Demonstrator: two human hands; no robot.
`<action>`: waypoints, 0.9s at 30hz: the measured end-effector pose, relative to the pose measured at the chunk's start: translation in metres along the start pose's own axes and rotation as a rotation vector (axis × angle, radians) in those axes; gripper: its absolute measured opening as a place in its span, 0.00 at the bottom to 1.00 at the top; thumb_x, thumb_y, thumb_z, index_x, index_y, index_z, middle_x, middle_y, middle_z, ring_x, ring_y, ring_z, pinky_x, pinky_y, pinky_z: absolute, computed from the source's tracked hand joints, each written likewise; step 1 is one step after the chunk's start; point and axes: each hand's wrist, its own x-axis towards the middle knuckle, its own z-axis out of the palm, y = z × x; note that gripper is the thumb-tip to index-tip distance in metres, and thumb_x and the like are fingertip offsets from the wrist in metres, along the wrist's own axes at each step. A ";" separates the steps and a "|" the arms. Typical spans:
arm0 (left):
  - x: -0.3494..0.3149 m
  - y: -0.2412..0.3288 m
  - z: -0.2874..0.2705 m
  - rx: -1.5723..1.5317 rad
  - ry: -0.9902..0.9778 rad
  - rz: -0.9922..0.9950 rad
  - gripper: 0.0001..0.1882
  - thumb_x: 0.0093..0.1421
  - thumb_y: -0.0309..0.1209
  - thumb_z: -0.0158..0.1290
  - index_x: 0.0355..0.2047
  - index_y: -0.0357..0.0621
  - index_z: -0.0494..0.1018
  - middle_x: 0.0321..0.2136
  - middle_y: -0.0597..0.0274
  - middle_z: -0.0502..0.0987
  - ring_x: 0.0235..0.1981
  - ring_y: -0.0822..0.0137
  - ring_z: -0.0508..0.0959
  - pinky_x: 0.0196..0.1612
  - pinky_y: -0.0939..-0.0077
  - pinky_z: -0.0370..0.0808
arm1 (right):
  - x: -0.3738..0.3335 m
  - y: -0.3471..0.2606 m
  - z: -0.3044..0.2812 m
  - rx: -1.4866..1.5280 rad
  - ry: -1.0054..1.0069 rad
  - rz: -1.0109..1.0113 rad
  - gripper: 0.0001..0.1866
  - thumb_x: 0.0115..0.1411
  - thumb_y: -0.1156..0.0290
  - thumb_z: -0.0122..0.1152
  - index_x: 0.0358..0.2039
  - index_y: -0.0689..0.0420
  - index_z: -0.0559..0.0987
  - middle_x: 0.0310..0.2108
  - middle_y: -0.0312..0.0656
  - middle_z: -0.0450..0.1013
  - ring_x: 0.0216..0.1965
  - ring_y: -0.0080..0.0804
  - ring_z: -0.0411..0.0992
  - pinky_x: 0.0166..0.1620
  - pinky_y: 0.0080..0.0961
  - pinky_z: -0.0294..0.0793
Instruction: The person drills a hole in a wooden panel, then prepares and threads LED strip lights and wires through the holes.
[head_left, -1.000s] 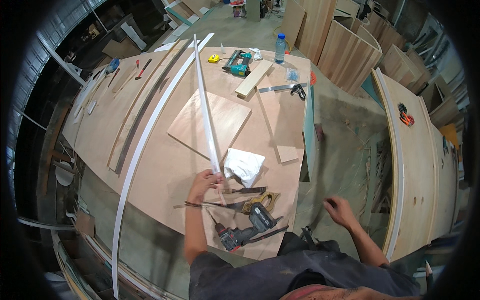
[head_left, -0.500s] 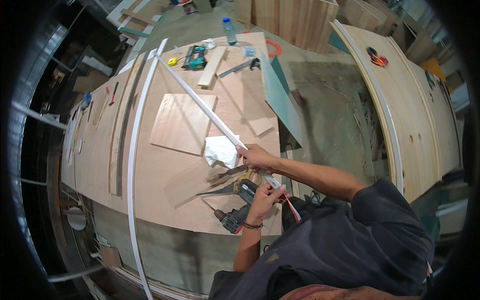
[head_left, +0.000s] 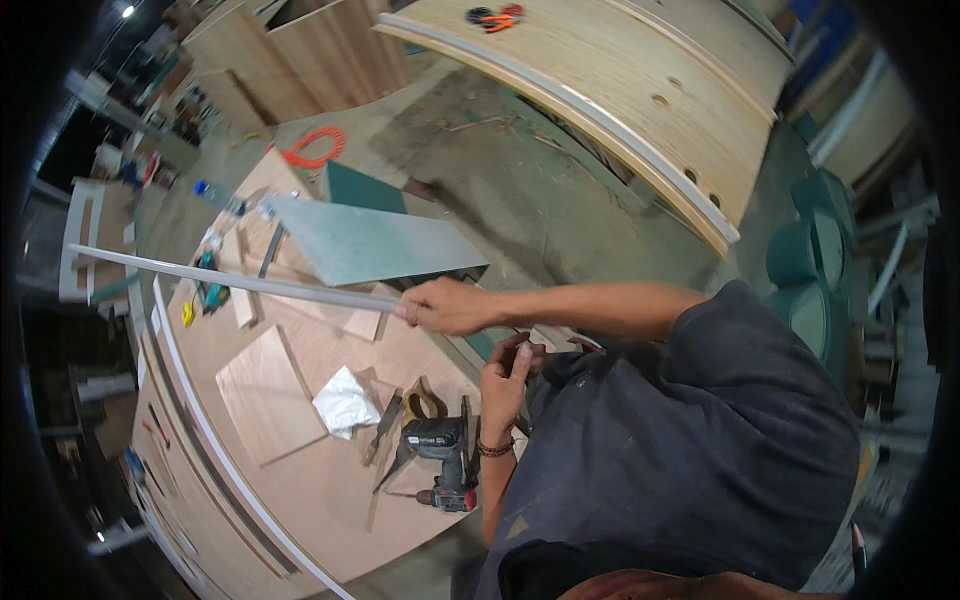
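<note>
The right hand (head_left: 445,305) is closed around a long white strip (head_left: 250,284), near the end which is closer to the body, with the thumb and fingers wrapped over it. The strip is held in the air, above the counter (head_left: 318,492), and it runs away to the left of the view, its far end reaching past the edge of the counter. The left hand (head_left: 508,378), with a dark bracelet (head_left: 494,450) on the wrist, is in front of the shirt, just below the right forearm. Its fingers are bent toward the thumb, but the place is dark and small, so I cannot tell whether it pinches something.

On the counter, below the held strip, there lies a square wooden board (head_left: 268,395), and beside it a crumpled white bag (head_left: 347,402). Nearer to the left hand are a chisel (head_left: 381,430), a handsaw (head_left: 398,462) with a yellowish handle, and a black and red drill (head_left: 450,465). A second white strip (head_left: 212,441) lies lengthwise on the counter. At the farther part there are a teal power tool (head_left: 211,285), a yellow tape measure (head_left: 188,314) and a bottle (head_left: 218,197) with blue cap. A grey-green panel (head_left: 375,240) leans out beside the counter's edge.
</note>
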 end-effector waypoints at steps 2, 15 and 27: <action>0.009 0.001 0.005 0.077 -0.045 -0.011 0.21 0.72 0.41 0.50 0.53 0.35 0.74 0.43 0.54 0.82 0.41 0.68 0.82 0.44 0.73 0.78 | -0.016 0.018 -0.040 -0.069 0.153 -0.104 0.25 0.72 0.47 0.45 0.37 0.58 0.78 0.23 0.41 0.73 0.26 0.31 0.71 0.32 0.34 0.71; 0.116 0.000 0.066 0.217 -0.051 -0.152 0.16 0.70 0.38 0.54 0.49 0.39 0.76 0.40 0.61 0.83 0.39 0.72 0.81 0.42 0.77 0.77 | -0.209 0.135 -0.277 -0.242 0.728 0.327 0.27 0.70 0.49 0.46 0.27 0.60 0.79 0.20 0.47 0.72 0.24 0.40 0.71 0.32 0.37 0.68; 0.260 0.020 0.277 0.551 -0.343 -0.086 0.19 0.69 0.42 0.54 0.50 0.39 0.76 0.41 0.61 0.83 0.40 0.73 0.81 0.45 0.76 0.76 | -0.251 0.288 -0.435 -0.199 0.956 0.544 0.32 0.69 0.47 0.45 0.25 0.64 0.80 0.21 0.57 0.75 0.27 0.54 0.75 0.34 0.46 0.70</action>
